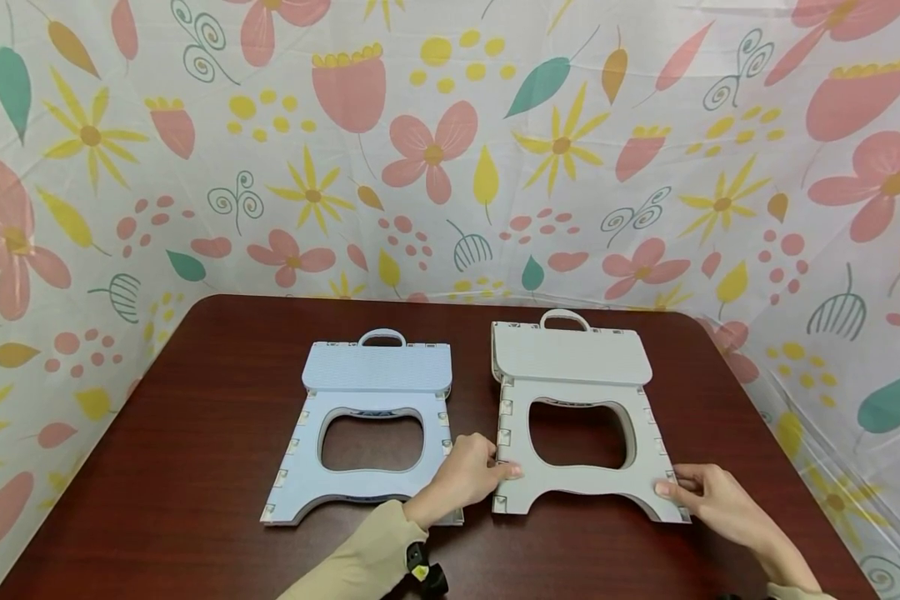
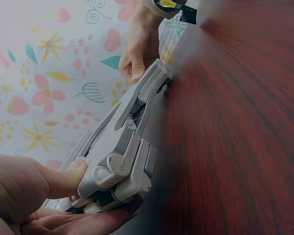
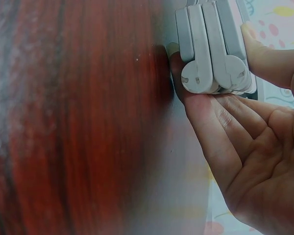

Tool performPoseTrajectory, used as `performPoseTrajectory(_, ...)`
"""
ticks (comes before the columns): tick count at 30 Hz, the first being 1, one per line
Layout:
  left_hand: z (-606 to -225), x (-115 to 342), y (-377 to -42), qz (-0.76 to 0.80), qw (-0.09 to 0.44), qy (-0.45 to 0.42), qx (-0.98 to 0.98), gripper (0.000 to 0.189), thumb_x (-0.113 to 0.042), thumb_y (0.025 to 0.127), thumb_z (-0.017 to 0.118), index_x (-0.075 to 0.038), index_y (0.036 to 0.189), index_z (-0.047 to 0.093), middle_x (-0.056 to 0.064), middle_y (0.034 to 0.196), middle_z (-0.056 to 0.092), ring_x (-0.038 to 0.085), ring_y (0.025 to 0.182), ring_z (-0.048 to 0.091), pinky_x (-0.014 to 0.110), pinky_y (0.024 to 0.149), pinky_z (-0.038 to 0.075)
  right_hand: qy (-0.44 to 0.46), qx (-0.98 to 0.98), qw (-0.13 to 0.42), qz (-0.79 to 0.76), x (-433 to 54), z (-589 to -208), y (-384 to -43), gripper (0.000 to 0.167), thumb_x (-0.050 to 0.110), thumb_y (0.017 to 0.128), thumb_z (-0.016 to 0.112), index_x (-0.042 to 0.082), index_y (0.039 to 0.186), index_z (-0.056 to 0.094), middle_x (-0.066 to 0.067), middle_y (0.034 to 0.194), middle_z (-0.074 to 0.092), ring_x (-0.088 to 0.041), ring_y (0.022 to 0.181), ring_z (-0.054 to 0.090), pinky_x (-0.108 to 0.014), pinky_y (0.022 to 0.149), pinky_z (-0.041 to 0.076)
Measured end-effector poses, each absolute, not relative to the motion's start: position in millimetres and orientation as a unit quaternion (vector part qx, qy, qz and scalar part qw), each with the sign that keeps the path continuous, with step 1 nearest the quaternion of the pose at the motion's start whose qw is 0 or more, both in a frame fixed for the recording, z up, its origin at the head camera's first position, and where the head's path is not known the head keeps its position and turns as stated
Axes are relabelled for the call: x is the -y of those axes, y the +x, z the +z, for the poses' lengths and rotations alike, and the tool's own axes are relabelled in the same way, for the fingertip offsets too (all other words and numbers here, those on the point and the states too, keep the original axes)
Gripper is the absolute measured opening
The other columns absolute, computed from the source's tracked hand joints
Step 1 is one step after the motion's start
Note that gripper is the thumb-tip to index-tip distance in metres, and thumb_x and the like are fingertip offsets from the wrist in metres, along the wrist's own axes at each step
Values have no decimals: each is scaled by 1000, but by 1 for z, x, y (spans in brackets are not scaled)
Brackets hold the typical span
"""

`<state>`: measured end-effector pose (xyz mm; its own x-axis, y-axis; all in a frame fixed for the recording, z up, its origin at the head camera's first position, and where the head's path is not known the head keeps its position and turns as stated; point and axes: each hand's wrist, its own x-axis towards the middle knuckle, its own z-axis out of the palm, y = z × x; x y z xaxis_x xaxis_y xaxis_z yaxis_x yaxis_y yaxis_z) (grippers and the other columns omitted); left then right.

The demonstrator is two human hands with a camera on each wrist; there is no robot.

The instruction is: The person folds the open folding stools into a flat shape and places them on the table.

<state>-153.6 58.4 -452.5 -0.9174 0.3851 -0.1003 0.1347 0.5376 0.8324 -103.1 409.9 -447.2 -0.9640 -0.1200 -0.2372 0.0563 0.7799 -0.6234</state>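
A white folding stool (image 1: pixel 581 479), folded flat with its carry handle toward the back, is at the right of the table. My left hand (image 1: pixel 471 471) grips its left side edge, thumb on top and fingers beneath, as the left wrist view shows. On the opposite side my right hand (image 1: pixel 716 496) holds the lower right edge; in the right wrist view its fingers (image 3: pixel 220 132) pass under the stacked leg panels with the thumb on the upper face. A light blue folding stool (image 1: pixel 375 367), also folded, lies to the left, its lower right corner partly covered by my left wrist.
Both stools are over a dark red-brown wooden table (image 1: pixel 172 433) with rounded back corners. Behind it hangs a white curtain (image 1: pixel 435 233) printed with flowers and leaves. The two stools lie side by side with a narrow gap between them.
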Motion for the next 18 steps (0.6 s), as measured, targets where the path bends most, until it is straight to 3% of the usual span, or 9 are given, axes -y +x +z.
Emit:
performPoseTrajectory(5,-453,-58,-153,458,138,151,-865,51,-29,84,76,-19,51,39,-13,42,22,1,40,20,19,42,17,-13,-935,132,-328,-409,-447,-102,29,31,96,61,3,97,67,12,60,41,1,53,37,-21,50,34)
performPoseTrajectory(9,-454,-59,-153,456,138,151,-866,52,-29,84,76,-20,50,37,-13,42,21,1,40,19,19,42,17,-13,-937,135,-322,-411,-447,-101,35,30,96,61,-2,107,67,9,69,58,3,61,44,-20,56,39)
performPoseTrajectory(12,-454,-59,-154,455,138,152,-866,53,-28,84,76,-20,51,36,-13,42,21,1,40,19,19,42,17,-11,-937,138,-320,-411,-447,-101,38,30,96,61,-4,111,66,7,73,61,3,63,45,-20,58,40)
performPoseTrajectory(18,-452,-58,-153,458,142,152,-864,54,-28,85,75,-20,51,33,-12,42,20,3,40,18,20,42,16,-15,-936,133,-326,-410,-447,-101,32,30,96,61,0,104,67,12,61,42,1,54,38,-22,51,35)
